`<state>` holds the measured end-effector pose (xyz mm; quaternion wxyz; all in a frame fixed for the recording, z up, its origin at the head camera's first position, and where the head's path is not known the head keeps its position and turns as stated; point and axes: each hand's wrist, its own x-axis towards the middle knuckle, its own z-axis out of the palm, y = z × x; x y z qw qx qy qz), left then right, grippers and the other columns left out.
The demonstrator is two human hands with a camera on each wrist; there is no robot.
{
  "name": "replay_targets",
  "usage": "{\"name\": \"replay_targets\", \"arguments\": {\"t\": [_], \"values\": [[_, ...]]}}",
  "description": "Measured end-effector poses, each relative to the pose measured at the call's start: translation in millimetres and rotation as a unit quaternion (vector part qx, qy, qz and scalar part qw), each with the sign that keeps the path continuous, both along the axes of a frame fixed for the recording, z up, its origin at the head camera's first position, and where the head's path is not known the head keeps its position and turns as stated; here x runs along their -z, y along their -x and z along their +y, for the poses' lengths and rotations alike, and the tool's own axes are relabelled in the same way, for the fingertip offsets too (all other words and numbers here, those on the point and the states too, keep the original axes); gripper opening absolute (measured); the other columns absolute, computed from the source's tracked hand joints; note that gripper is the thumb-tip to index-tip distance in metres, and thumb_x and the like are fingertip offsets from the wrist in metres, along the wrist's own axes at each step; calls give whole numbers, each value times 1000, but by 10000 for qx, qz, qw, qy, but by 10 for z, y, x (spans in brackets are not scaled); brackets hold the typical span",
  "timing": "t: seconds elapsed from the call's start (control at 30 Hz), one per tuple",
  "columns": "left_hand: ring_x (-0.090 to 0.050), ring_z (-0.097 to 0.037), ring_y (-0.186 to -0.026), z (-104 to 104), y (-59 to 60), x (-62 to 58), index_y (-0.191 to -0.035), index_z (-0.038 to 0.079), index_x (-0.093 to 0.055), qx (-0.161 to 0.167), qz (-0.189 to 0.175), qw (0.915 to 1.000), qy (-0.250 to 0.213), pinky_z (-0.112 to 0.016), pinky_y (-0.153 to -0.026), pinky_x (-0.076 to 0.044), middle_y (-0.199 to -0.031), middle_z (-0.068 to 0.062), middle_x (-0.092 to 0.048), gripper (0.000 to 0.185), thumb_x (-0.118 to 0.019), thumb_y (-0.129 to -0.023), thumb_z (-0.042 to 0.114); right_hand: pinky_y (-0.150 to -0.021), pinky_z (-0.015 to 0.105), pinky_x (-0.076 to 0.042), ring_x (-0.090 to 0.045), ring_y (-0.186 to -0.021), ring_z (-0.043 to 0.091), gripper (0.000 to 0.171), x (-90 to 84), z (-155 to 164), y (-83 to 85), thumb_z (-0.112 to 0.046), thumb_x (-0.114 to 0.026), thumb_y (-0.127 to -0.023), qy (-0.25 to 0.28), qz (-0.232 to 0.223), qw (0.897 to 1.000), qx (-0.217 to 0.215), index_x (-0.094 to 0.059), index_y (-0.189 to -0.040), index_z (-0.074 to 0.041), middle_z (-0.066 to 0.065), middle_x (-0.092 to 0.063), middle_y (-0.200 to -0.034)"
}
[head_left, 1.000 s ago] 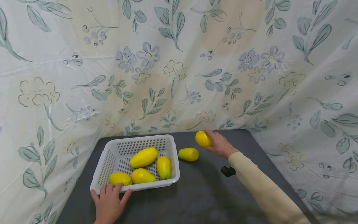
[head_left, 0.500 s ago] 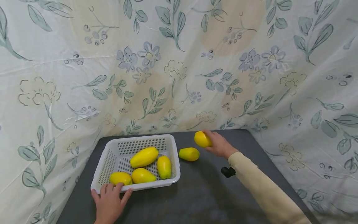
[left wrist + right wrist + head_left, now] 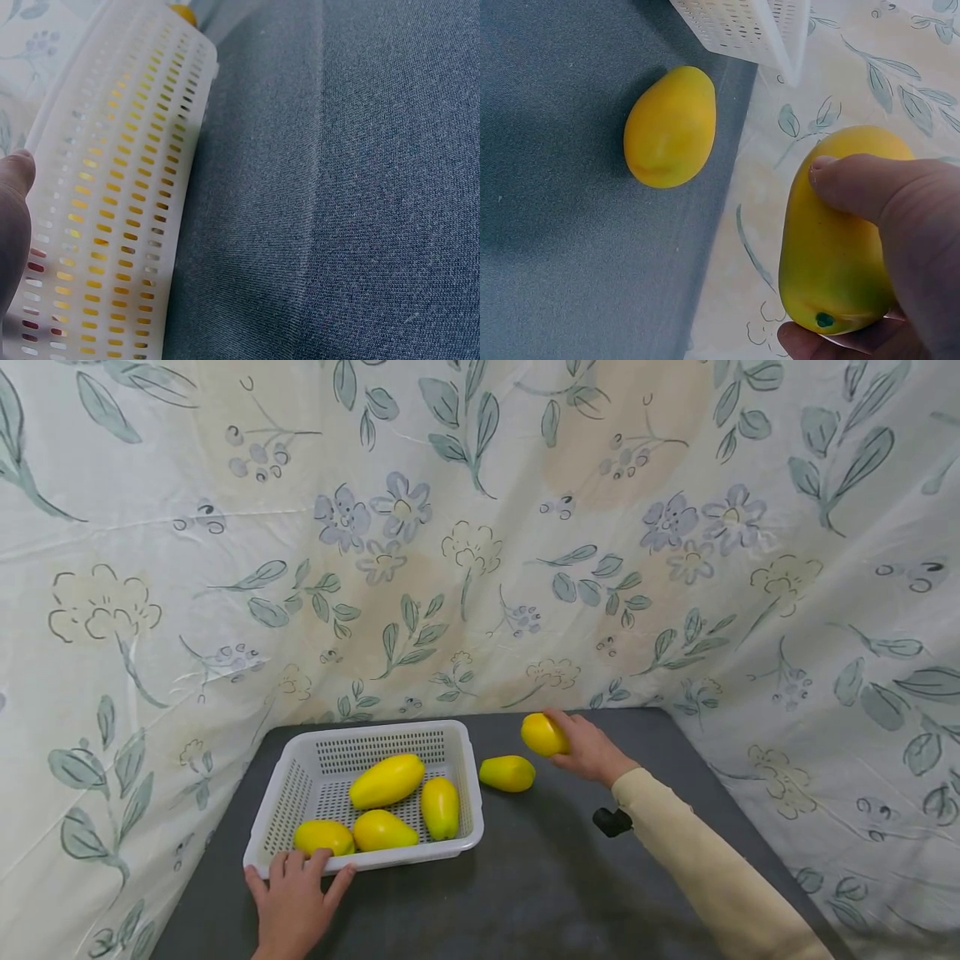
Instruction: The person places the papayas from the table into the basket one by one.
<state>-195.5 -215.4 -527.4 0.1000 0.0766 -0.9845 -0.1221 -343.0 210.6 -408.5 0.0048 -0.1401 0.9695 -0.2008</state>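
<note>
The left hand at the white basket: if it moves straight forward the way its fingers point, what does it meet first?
The left hand already touches the white perforated plastic basket's near wall; behind it, probably the nearest yellow mango.

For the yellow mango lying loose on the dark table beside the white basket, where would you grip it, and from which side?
Probably from above, across the middle of the loose yellow mango. It lies on its side on the dark cloth table, long axis left to right, so fingers would close over its front and back flanks. The white perforated plastic basket crowds its left end; its right end is clear.
</note>
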Motion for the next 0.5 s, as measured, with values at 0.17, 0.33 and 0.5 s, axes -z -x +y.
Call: {"name": "replay_targets", "arguments": {"t": [0.17, 0.33, 0.5], "values": [[-42, -55, -123, -8, -3, 6, -117, 3, -67, 28, 46, 10000, 42, -85, -110, -6, -119, -31, -59, 55, -70, -91, 52, -104, 61, -50, -57, -117, 36, 76, 16, -9, -3, -17, -78, -90, 12, -10, 10000, 25, -36, -153, -19, 20, -55, -137], [-42, -55, -124, -15, -5, 17, -118, 3, -67, 29, 62, 10000, 12, -85, -110, -5, -119, -32, -60, 59, -66, -92, 56, -103, 60, -50, -57, -117, 35, 75, 5, -32, 2, -17, -78, -90, 118, 24, 9999, -89, -37, -153, -19, 19, -55, -138], [-41, -55, -124, -20, -10, 16, -119, 3, -66, 51, -7, 10000, 0, -84, -111, -5, -121, -32, -59, 84, -42, -91, 79, -103, 56, -52, -59, -116, 34, 75, -19, -139, -5, -17, -77, -91, 134, 34, 9995, -301, -36, -155, -19, 18, -55, -139]]}}
